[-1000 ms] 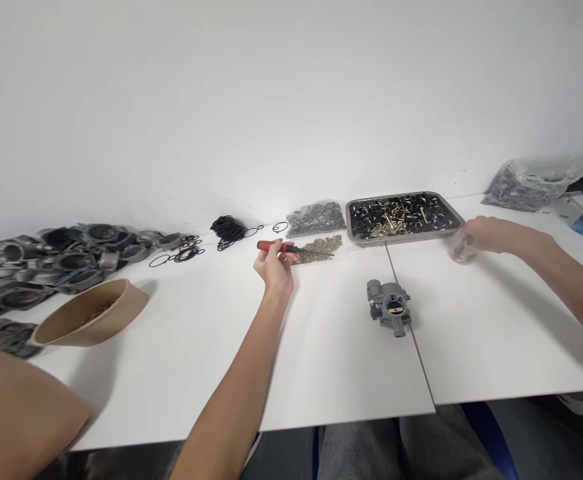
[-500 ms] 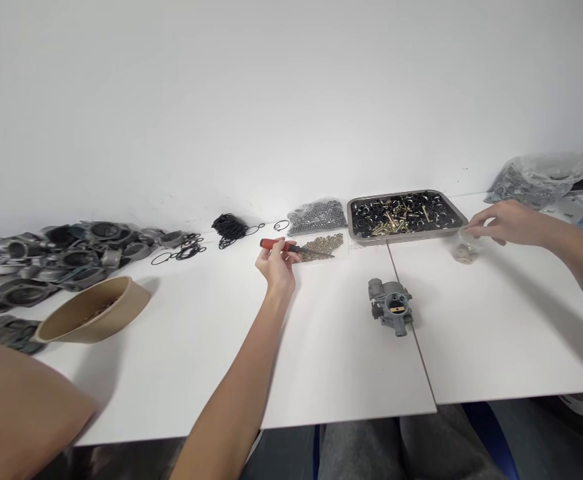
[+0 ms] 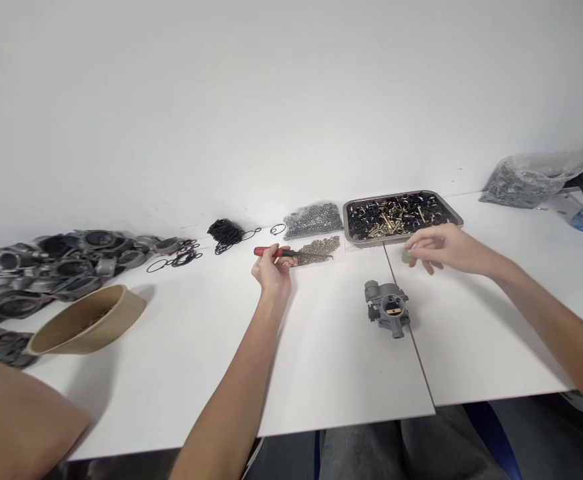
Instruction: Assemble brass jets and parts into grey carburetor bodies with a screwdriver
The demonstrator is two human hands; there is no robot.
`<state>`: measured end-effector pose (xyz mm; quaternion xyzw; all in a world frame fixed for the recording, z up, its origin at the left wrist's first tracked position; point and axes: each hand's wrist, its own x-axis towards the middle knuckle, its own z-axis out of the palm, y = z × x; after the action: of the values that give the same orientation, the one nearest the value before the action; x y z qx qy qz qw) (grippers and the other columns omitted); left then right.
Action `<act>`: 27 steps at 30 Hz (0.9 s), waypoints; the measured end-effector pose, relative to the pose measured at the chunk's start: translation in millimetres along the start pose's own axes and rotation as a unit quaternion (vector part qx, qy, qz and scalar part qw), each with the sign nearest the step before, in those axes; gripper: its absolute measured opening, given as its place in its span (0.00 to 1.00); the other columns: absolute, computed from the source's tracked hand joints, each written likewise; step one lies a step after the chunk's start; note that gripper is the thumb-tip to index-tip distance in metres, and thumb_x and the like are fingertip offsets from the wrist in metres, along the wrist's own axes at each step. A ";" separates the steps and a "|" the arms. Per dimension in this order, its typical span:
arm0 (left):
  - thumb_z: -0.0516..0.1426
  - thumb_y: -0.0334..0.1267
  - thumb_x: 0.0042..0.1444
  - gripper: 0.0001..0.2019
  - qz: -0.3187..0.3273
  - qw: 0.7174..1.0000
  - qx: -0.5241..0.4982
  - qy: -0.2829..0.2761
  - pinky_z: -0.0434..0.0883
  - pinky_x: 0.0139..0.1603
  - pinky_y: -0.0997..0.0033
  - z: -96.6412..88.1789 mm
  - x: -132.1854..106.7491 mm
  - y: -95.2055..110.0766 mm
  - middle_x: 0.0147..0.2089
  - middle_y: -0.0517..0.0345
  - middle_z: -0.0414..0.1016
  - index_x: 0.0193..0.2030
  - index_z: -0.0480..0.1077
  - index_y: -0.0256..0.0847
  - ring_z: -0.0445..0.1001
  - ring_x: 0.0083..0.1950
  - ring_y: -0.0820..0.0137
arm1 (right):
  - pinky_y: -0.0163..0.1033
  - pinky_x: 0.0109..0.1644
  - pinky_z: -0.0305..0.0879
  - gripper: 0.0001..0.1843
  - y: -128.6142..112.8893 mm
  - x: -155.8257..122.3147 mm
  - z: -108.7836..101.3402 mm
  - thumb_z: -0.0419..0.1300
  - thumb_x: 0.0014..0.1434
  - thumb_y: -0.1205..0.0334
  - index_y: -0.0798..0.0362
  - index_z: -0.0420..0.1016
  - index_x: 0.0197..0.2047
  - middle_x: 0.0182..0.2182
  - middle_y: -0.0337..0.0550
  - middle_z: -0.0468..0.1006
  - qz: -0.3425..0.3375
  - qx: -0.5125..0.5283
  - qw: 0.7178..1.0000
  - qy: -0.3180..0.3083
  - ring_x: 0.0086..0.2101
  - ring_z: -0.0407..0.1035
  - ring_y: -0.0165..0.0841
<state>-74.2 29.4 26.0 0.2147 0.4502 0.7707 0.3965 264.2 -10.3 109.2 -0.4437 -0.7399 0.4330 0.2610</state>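
Note:
My left hand [image 3: 273, 272] is closed around the red-and-black handle of a screwdriver [image 3: 285, 253]. Its shaft points right, over a flat clear bag of small brass-coloured parts [image 3: 325, 248]. To the right, my right hand [image 3: 434, 248] is in the air just in front of the metal tray, thumb and forefinger pinching a small greenish piece [image 3: 405, 256]; what it is I cannot make out. Between the hands a grey carburetor body [image 3: 390, 308] lies on the white table, its round bore facing me with a brass-coloured strip inside.
A metal tray [image 3: 405, 238] of black and brass parts stands at the wall, beside a bag of grey parts [image 3: 312, 220]. Black rubber rings [image 3: 225, 231], grey castings [image 3: 76, 267] and a tan bowl [image 3: 91, 327] are leftward. Another person's arm [image 3: 21, 420] is at lower left. A clear bag [image 3: 521, 180] lies far right.
My right hand has moved left, from a small clear bag to above the carburetor's right side, and now pinches a greenish piece. The small bag no longer shows. My left hand stays on the screwdriver.

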 end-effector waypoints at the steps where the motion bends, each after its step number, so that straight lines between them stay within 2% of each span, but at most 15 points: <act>1: 0.57 0.33 0.43 0.07 -0.007 1.000 -0.001 0.005 0.66 0.21 0.73 0.2 -0.3 0.4 0.24 0.58 0.73 0.29 0.63 0.37 0.63 0.16 0.79 | 0.36 0.23 0.61 0.18 0.7 1.5 6.2 0.62 0.56 0.49 0.56 0.76 0.39 0.32 0.49 0.81 -0.007 0.024 1.000 -0.018 0.22 0.69 0.28; 4: 0.56 0.32 0.45 0.05 -0.022 1.000 0.001 0.016 0.66 0.20 0.73 1.3 -1.6 1.7 0.25 0.58 0.72 0.29 0.63 0.37 0.62 0.16 0.79 | 0.34 0.23 0.61 0.17 1.1 2.5 20.0 0.62 0.56 0.50 0.57 0.77 0.37 0.34 0.49 0.81 -0.014 0.076 0.996 -0.048 0.24 0.70 0.28; 9: 0.56 0.32 0.46 0.04 -0.032 0.999 0.005 0.017 0.66 0.21 0.73 4.2 -4.0 3.6 0.25 0.57 0.72 0.29 0.63 0.37 0.62 0.17 0.79 | 0.33 0.22 0.59 0.12 0.0 -3.2 35.0 0.64 0.56 0.53 0.55 0.78 0.34 0.23 0.40 0.75 0.005 0.091 0.992 -0.086 0.22 0.66 0.26; 12: 0.55 0.32 0.46 0.03 -0.035 0.999 0.003 0.021 0.65 0.20 0.73 5.9 -4.9 4.3 0.25 0.56 0.72 0.29 0.63 0.37 0.61 0.17 0.78 | 0.34 0.23 0.63 0.11 2.8 -5.6 41.7 0.63 0.56 0.54 0.54 0.76 0.33 0.25 0.41 0.76 0.002 0.139 0.985 -0.105 0.24 0.69 0.28; 16: 0.56 0.32 0.44 0.04 -0.035 0.999 -0.001 0.019 0.65 0.21 0.73 6.5 -5.5 4.5 0.25 0.56 0.71 0.28 0.64 0.37 0.61 0.18 0.78 | 0.34 0.24 0.64 0.10 7.2 -6.5 44.9 0.64 0.55 0.56 0.55 0.75 0.34 0.23 0.39 0.73 -0.006 0.168 0.982 -0.081 0.23 0.68 0.28; 20: 0.56 0.31 0.45 0.03 -0.035 0.999 -0.003 0.012 0.66 0.21 0.73 5.6 -5.5 4.4 0.26 0.55 0.71 0.28 0.64 0.37 0.61 0.18 0.78 | 0.34 0.24 0.64 0.11 7.9 -7.4 44.0 0.61 0.59 0.55 0.55 0.78 0.38 0.23 0.38 0.70 -0.019 0.159 0.985 -0.064 0.23 0.66 0.26; 23: 0.56 0.31 0.45 0.03 -0.040 0.999 -0.007 0.009 0.66 0.21 0.73 5.3 -5.8 5.0 0.26 0.55 0.71 0.28 0.65 0.37 0.61 0.18 0.78 | 0.36 0.25 0.66 0.11 6.8 -8.7 45.2 0.62 0.58 0.56 0.54 0.80 0.38 0.28 0.41 0.73 -0.040 0.163 0.985 -0.035 0.24 0.67 0.26; 27: 0.56 0.31 0.44 0.03 -0.047 0.999 -0.009 0.005 0.66 0.21 0.73 6.3 -7.4 6.5 0.25 0.55 0.71 0.28 0.65 0.36 0.61 0.18 0.78 | 0.38 0.33 0.71 0.13 4.9 -11.5 47.5 0.68 0.51 0.58 0.53 0.79 0.40 0.31 0.43 0.78 -0.031 0.168 0.985 0.015 0.29 0.72 0.30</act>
<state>-68.2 24.9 35.0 0.1858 0.4544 0.7563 0.4325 235.1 -38.8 81.7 -0.3770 -0.6657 0.5363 0.3566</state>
